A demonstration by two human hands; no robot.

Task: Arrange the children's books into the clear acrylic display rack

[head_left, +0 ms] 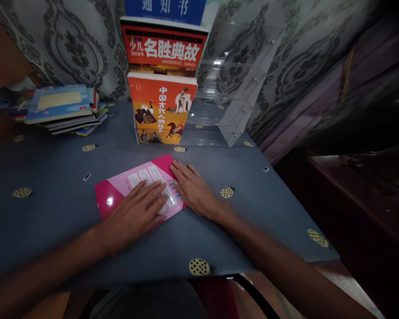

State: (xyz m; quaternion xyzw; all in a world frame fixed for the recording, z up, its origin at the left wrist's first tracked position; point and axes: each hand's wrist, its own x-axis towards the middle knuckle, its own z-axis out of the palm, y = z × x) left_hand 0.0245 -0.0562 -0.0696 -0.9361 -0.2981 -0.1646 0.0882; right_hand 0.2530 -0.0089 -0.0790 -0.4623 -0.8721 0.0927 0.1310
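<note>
A pink book (119,180) with white text boxes on its cover lies flat and slightly turned on the table. Across its lower middle rests my left hand (136,212), palm down with the fingers stretched out. My right hand (194,188) lies along the book's right edge, its fingers extended and touching the cover's corner. Neither hand grips anything. Part of the cover is hidden under both hands.
Behind the pink book, a clear acrylic rack (232,119) holds an orange book (162,110), a red book (162,48) and a blue one (166,11) in its left column. A stack of books (60,106) stands at the back left. The blue tablecloth (252,212) has pineapple prints.
</note>
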